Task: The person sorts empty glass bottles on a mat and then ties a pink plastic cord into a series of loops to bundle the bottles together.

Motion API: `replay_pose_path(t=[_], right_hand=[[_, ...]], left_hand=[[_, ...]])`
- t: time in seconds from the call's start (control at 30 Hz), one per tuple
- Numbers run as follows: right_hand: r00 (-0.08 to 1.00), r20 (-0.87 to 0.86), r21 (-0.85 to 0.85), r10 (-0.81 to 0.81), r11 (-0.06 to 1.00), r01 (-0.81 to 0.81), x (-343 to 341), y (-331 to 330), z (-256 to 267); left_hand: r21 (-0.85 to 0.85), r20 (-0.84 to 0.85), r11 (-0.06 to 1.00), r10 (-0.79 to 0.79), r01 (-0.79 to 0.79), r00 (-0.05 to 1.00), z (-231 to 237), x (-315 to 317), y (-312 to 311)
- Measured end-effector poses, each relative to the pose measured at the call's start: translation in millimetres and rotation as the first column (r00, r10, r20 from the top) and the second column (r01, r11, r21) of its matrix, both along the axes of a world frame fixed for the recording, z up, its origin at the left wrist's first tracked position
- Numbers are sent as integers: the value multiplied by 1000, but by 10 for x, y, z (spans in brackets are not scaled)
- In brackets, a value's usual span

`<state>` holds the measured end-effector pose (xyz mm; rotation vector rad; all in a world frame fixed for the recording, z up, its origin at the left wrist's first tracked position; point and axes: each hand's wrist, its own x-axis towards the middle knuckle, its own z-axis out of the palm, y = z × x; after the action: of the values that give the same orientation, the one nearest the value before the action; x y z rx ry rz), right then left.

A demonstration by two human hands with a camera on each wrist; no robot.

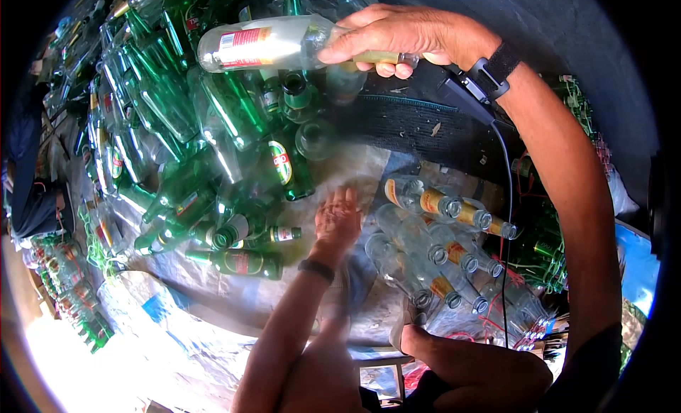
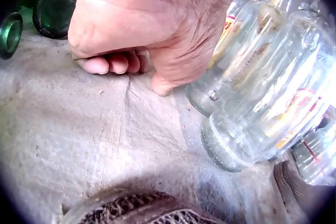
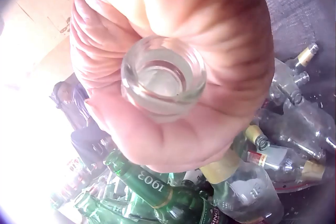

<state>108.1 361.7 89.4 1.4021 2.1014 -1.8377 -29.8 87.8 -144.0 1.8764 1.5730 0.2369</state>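
Note:
My right hand (image 1: 404,38) grips a clear bottle (image 1: 259,44) with a red and white label round its neck, holding it sideways above the pile at the top. In the right wrist view the bottle's mouth (image 3: 164,71) shows inside the curled hand (image 3: 173,134). Low over the grey sheet (image 1: 312,193), my left hand (image 1: 338,218) holds nothing, its fingers loosely bent in the left wrist view. Just right of that hand (image 2: 142,29), clear bottles (image 2: 236,134) lie on the sheet in a group.
A large heap of green bottles (image 1: 159,101) fills the left side, with a green bottle (image 1: 243,262) lying at its lower edge. Netted green bottles (image 1: 543,250) stand at the right. The person's bent leg (image 1: 475,356) is at the bottom.

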Motion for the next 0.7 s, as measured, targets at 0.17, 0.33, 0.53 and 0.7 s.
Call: replay_pose_path(t=[0.17,0.33,0.53,0.7], right_hand=[[1000,0,51,0,999,0,4,-11,6],[999,-38,-210,11,977,-19,22,135,40],[999,40,-72,-33,997,36,-8,69,191],[996,16,-28,-93,995,93,-3,-12,306]], left_hand=[[14,-24,1000,7,-6,1000,-23,13,-5],[-24,-19,1000,5,-6,1000,-14,20,4],[-53,-20,999,0,-1,1000,32,15,23],[-19,5,1000,5,-5,1000,30,6,12]])
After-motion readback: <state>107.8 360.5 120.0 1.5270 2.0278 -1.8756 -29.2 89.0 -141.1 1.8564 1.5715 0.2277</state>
